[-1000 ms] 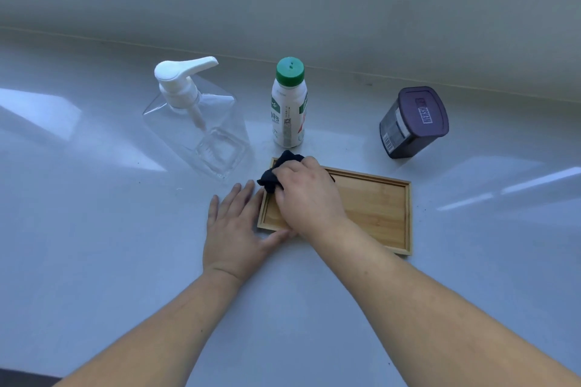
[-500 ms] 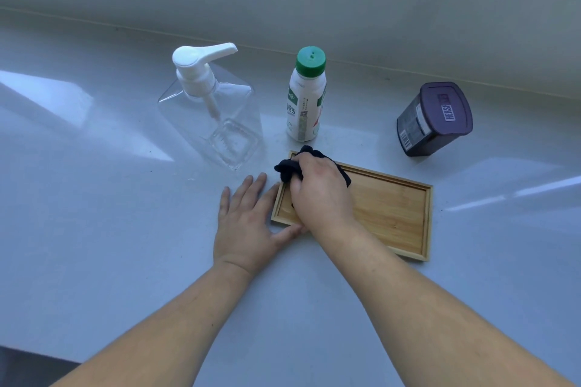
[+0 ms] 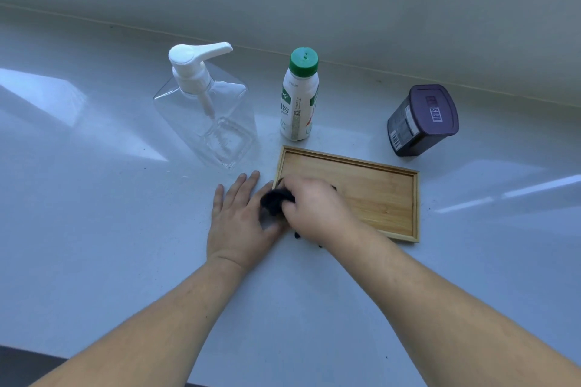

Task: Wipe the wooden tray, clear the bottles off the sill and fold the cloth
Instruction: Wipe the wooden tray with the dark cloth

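Bamboo tray (image 3: 377,195) is braced at its 9 o'clock edge by the flat, spread left hand (image 3: 239,220), so the right hand (image 3: 311,207), apparently bunching the blurred dark cloth (image 3: 275,199), can scrub.

Wooden tray, dark cloth and bottles on a pale sill

Shallow rectangular wooden tray (image 3: 377,195) lying flat, raised rim all round, grain bare across its right part. Black cloth (image 3: 276,199) bunched and blurred at the tray's near-left corner, spilling over the rim. Clear square pump bottle (image 3: 207,122) with white pump head upright just behind-left of the tray; white bottle with green cap (image 3: 298,97) upright just behind the tray's far-left corner.
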A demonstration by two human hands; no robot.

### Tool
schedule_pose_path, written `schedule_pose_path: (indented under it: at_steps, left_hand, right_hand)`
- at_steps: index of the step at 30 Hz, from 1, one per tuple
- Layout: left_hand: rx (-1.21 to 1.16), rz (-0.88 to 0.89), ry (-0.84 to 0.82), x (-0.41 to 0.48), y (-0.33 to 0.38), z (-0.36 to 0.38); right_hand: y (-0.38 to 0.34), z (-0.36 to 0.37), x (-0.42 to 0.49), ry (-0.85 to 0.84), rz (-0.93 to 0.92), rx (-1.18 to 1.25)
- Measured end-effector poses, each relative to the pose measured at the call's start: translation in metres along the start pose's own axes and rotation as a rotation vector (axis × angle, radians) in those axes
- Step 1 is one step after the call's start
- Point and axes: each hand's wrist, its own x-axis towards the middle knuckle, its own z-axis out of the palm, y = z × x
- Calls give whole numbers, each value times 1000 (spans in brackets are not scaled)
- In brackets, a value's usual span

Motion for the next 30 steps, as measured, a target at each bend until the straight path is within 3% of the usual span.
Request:
schedule_pose_path:
  at_steps: [4, 6, 8, 11, 13, 15, 19, 22, 27, 30]
  left_hand:
    - [0, 4, 15, -1, 0, 1]
    - [-11, -5, 22, -1, 1, 0]
    - [5, -4, 12, -2, 3, -1]
    - [31, 0, -15, -3, 5, -4]
    - [26, -3, -24, -2, 5, -5]
    - [22, -6, -29, -2, 5, -5]
    - [20, 0, -25, -2, 3, -4]
    - [12, -4, -21, -1, 3, -2]
    - [31, 10, -32, 0, 0, -2]
    - [16, 4, -45, 0, 0, -2]
  right_hand:
    - [3, -2, -13, -92, -15, 72]
    - [4, -6, -13, -77, 43, 224]
    - [8, -16, -16, 52, 144, 428]
    - [29, -39, -31, 390, 194, 651]
    - [46, -54, -45, 574, 164, 564]
    - [65, -61, -57, 630, 166, 350]
    - [93, -43, -68, 456, 285, 26]
    - [83, -19, -68, 404, 293, 28]
    - [25, 12, -39, 200, 68, 117]
    - [2, 16, -18, 126, 40, 119]
